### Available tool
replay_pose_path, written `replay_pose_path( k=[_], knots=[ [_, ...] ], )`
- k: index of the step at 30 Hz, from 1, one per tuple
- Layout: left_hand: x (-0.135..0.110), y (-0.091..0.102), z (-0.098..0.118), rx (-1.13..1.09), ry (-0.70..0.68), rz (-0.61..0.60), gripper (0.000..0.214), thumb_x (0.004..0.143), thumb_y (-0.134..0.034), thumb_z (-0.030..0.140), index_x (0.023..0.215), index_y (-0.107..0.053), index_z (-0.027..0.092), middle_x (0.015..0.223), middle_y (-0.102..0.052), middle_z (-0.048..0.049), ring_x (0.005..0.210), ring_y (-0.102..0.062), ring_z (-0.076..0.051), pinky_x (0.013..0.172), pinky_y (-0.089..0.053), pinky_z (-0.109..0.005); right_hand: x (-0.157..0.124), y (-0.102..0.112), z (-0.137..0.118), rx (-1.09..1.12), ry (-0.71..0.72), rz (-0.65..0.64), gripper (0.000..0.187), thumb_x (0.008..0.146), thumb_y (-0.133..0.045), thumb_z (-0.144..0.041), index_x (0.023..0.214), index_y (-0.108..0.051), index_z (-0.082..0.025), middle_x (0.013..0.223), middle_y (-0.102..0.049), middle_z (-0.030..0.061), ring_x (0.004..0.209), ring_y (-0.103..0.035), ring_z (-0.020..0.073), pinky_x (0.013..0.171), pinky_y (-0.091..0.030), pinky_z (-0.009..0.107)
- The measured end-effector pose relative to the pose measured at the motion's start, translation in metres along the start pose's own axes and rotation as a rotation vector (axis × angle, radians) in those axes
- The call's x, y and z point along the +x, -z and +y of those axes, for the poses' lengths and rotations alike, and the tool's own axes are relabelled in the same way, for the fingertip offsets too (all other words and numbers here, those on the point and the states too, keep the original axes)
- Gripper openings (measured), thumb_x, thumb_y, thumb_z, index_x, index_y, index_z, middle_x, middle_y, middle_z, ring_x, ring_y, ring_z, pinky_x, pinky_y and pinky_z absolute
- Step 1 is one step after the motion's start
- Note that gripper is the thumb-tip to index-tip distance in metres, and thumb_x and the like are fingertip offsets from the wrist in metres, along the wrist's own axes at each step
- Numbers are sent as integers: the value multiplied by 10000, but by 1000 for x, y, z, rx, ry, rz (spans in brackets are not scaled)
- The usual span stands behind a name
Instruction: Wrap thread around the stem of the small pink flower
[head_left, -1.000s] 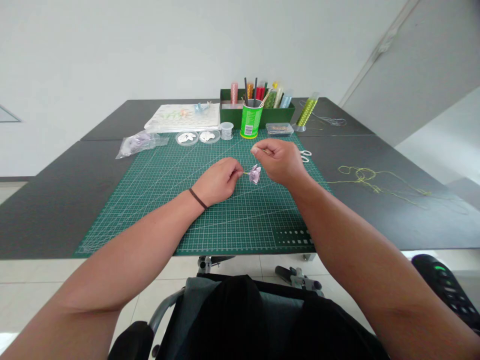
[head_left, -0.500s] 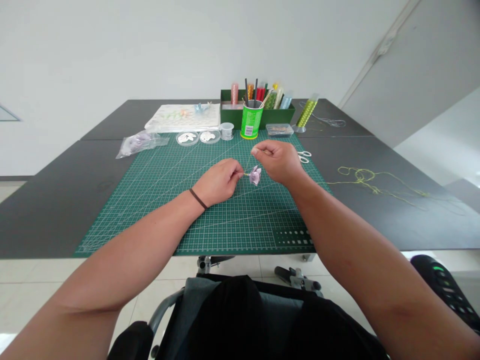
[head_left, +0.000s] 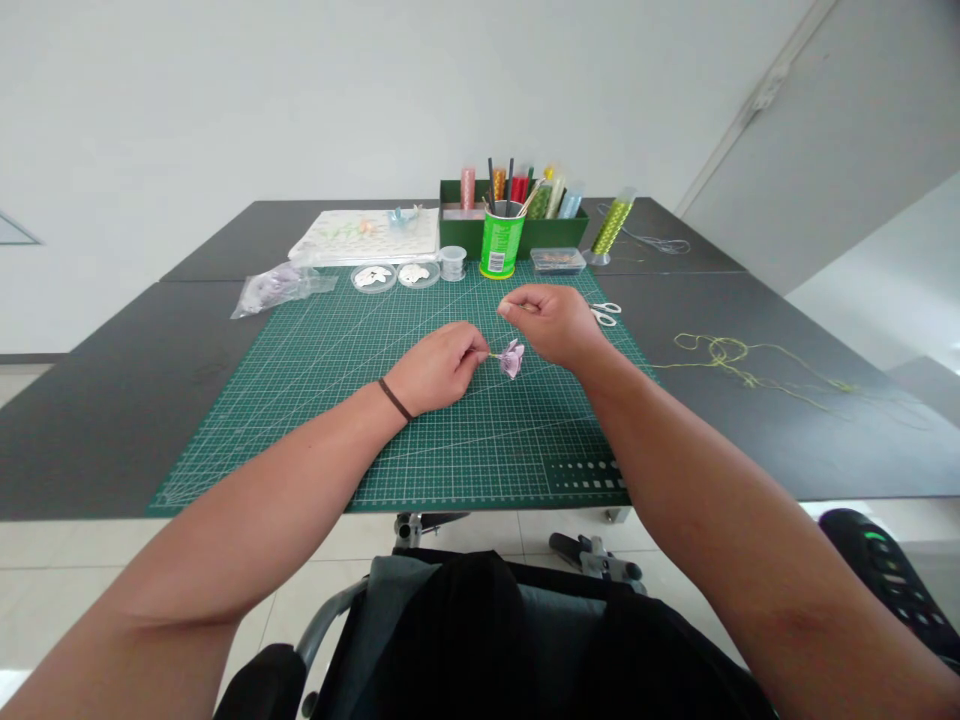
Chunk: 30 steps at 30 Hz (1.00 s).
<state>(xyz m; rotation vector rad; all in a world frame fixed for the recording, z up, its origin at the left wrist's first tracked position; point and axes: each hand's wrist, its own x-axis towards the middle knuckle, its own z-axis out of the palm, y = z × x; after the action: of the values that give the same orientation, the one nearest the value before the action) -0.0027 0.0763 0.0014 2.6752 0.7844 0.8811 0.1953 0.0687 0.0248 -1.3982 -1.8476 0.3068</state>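
Observation:
My left hand (head_left: 442, 362) is closed in a pinch on the thin green stem of a small lilac artificial flower (head_left: 511, 359), whose bloom points right. Just above and to the right, my right hand (head_left: 553, 322) has its thumb and fingers pressed together on a fine thread. That thread is barely visible now; a bit of yellowish colour shows between the fingers. Both hands are over the green cutting mat (head_left: 480, 450). White-handled scissors (head_left: 604, 313) lie partly behind my right hand.
At the back stand a green can (head_left: 502, 245) with sticks, a dark green box (head_left: 559, 235) of coloured tubes and a yellow-green thread spool (head_left: 613, 225). Left are dishes of white pieces (head_left: 373, 278) and a plastic bag (head_left: 274, 288). Loose yellow-green thread (head_left: 724, 352) lies right.
My right hand has come down slightly toward the flower. The bloom has tilted a little, and the thread that showed between the hands is hard to see now.

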Motion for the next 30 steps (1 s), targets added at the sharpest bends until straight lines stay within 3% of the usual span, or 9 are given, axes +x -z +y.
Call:
replay_pose_path(
  k=[13,19,24,27,30],
  knots=[
    [-3,2,-1,10,-138,142,112,933,-463,202,852,-535,177,786,-595,-30,751,-563,-159,697,-461,-307,2,-10,15,221,-179,-313,246,747,-632,-391,757,-716,-161,635,-618,3,574,-473,108,579,-365,274],
    [-4,2,-1,-4,-152,206,163,960,-433,268,859,-530,185,785,-603,-38,747,-561,-162,690,-451,-319,1,-12,9,235,-56,-386,278,739,-630,-422,720,-709,-156,670,-645,19,633,-523,123,601,-381,266],
    [-4,2,-1,-49,-133,260,195,973,-422,311,879,-546,194,778,-614,-35,748,-571,-157,695,-453,-325,-2,-14,5,281,2,-438,384,742,-645,-522,647,-635,-150,603,-570,-12,580,-456,97,565,-350,251],
    [-5,3,1,-69,-94,282,200,967,-435,320,872,-554,191,778,-616,-37,736,-565,-152,688,-455,-320,-4,-18,4,306,30,-462,421,761,-637,-536,600,-573,-152,585,-516,-32,569,-423,85,565,-345,247],
    [-6,3,5,-90,-18,290,181,952,-466,321,872,-559,188,795,-619,-37,726,-560,-144,675,-457,-306,-6,-25,6,325,50,-482,404,784,-613,-528,663,-610,-142,594,-523,-32,581,-443,91,581,-371,250]
  ],
)
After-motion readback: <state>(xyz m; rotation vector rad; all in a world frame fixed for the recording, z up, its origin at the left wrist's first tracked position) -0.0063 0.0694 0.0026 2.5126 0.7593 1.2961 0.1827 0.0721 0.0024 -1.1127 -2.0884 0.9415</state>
